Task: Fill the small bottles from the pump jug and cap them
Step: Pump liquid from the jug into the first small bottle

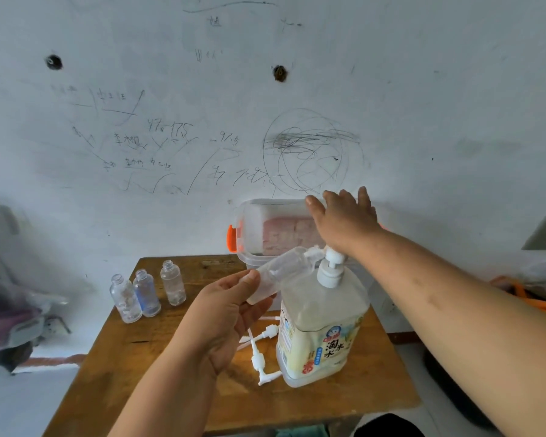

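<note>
Scribbled pencil marks cover the pale wall (139,89) behind a small wooden bench (133,357). On the bench stands the pump jug (322,320), holding pale liquid, with its white pump head (331,268) at the top. The left hand (221,313) grips a clear small bottle (275,274), thumb and curled fingers round its base. The bottle is tilted, with its mouth up at the pump's spout. The right hand (344,222) has its fingers straight and spread, the heel of the palm resting on the pump head. Three uncapped bottles (146,293) stand together near the bench's far left edge. Loose white pump caps (260,351) lie just left of the jug. Behind it sits a clear plastic box (252,222) with an orange latch.
</note>
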Motion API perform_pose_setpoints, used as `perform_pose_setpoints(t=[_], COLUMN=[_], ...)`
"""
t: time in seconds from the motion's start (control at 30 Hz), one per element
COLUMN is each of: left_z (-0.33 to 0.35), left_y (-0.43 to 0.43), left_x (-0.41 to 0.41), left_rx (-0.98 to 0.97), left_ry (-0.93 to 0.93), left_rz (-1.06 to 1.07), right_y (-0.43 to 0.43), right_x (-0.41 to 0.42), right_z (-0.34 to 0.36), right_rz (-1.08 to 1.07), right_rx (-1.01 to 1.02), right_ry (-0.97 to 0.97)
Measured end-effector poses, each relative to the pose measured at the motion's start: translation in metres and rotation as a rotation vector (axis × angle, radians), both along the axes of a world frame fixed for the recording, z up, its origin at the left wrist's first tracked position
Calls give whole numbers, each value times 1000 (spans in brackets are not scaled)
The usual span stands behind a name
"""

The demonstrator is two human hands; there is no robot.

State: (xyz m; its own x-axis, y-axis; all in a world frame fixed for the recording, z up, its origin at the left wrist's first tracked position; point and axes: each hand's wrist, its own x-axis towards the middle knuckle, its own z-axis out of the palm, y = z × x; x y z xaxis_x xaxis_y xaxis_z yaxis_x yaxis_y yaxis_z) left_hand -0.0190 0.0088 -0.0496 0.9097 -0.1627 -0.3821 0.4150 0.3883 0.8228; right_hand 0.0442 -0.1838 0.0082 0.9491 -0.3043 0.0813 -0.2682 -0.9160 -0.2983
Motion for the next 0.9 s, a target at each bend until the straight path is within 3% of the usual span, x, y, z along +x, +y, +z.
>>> perform_pose_setpoints(t=[0.17,0.4,0.67,0.9], left_z=[-1,-6,-2,2], left_y=[0,0,-1,1], left_x=[4,5,0,3], left_rx=[-13,-16,-26,-42], left_ry=[-9,22,13,-36], left_rz=[-1,-13,-1,-5], right_y=[0,-9,-8,-3], right_x=[5,24,9,14], right_z=[-9,-34,-23,-12], right_rz=[-18,57,87,7], right_rx=[-1,-151,-34,29], right_ry=[59,104,20,98])
